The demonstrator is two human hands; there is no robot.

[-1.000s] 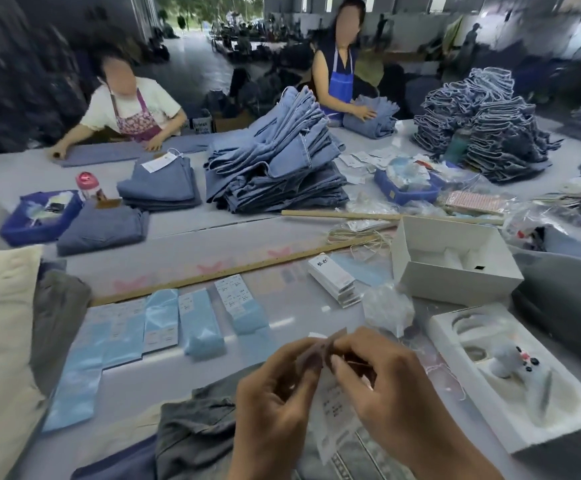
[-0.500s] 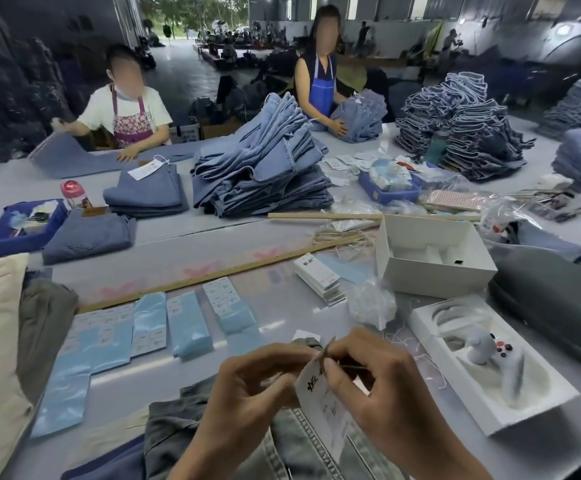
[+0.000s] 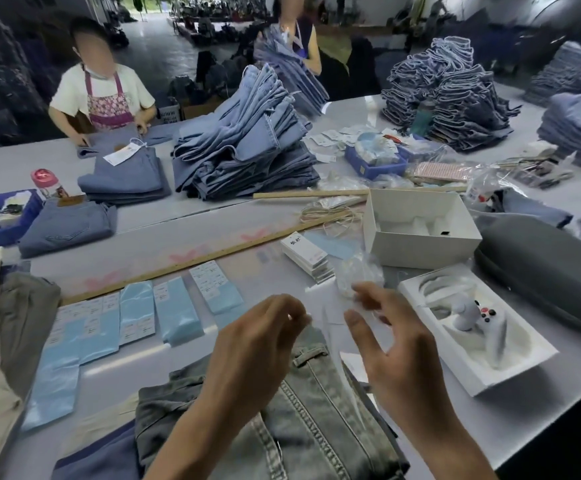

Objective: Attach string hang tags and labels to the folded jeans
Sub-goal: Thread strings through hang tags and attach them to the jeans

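Note:
Folded grey-green jeans [image 3: 320, 414] lie at the near table edge, waistband and belt loop [image 3: 310, 353] facing away from me. Above them my left hand [image 3: 257, 344] has curled fingers, thumb and forefinger pinched together on a thin pale string [image 3: 327, 318] that runs toward my right hand [image 3: 394, 355]. That hand hovers with fingers spread and blurred, gripping nothing I can see. A white hang tag [image 3: 353, 366] rests on the jeans, partly hidden under my right hand.
Blue label packets [image 3: 178, 311] lie in a row to the left, by a wooden ruler [image 3: 195, 265]. A tag stack [image 3: 304, 256], string bundle [image 3: 330, 216], white box [image 3: 420, 233], controller tray [image 3: 476, 344] and grey case [image 3: 545, 271] stand right. Two people work across the table behind a jeans pile [image 3: 247, 147].
Both hands were pressed together around the white tag above the jeans. They have since drawn apart, the tag has dropped onto the jeans, and my right hand's fingers have spread.

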